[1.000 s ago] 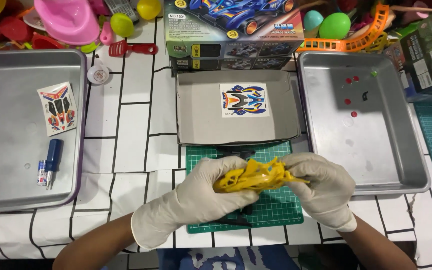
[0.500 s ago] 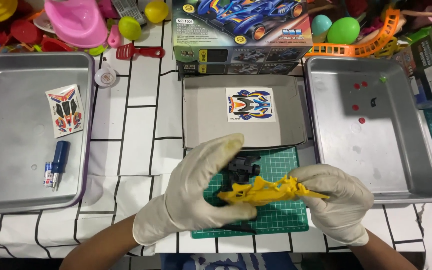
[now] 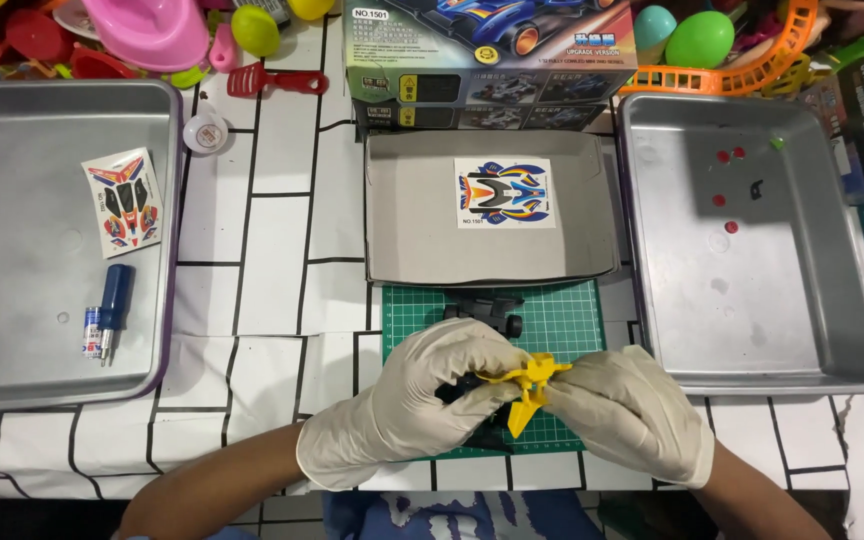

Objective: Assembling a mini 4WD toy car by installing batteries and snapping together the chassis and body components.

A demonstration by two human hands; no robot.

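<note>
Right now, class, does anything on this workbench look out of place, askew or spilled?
Nothing looks spilled or damaged. The colourful sticker sheet lies tilted in the left metal tray. A few tiny red round pieces lie scattered loose in the right metal tray. Both gloved hands, left and right, hold the yellow plastic car shell.

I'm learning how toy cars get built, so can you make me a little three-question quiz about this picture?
1. True or false: both gloved hands, the left hand and the right hand, hold the yellow car body.
2. Which tray holds the screwdriver? A) left tray B) right tray C) grey box lid
3. What colour is the cutting mat under the hands?

Key: 1 true; 2 A; 3 green.
</note>
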